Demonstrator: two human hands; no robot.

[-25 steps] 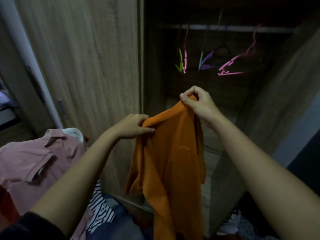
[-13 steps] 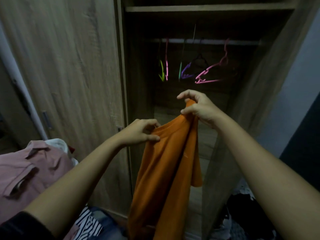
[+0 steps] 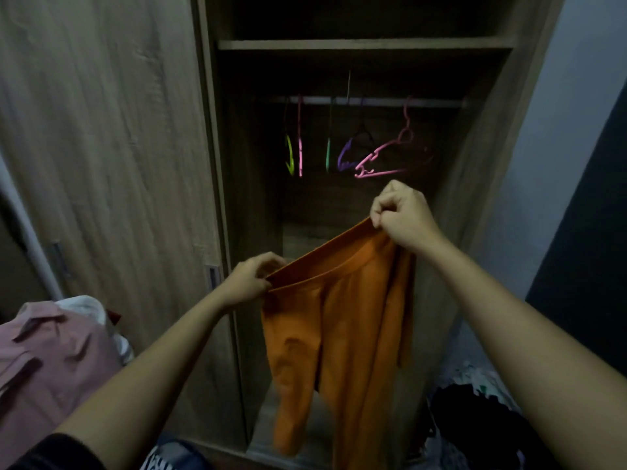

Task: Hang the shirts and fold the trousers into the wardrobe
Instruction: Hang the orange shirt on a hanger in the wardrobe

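An orange shirt (image 3: 346, 317) hangs in front of the open wardrobe (image 3: 488, 137), held up by its neckline between both hands. The left hand (image 3: 252, 279) pinches the lower left end of the collar, its fingers (image 3: 271, 261) curled onto the fabric. The right hand (image 3: 403, 215) is higher and grips the other end with its fingers closed tightly around the cloth. Behind them, coloured hangers (image 3: 380, 157) dangle from the rail (image 3: 373, 100) under a shelf (image 3: 366, 45). A pink shirt (image 3: 44, 351) lies at the lower left, and dark clothes (image 3: 475, 418) lie at the lower right.
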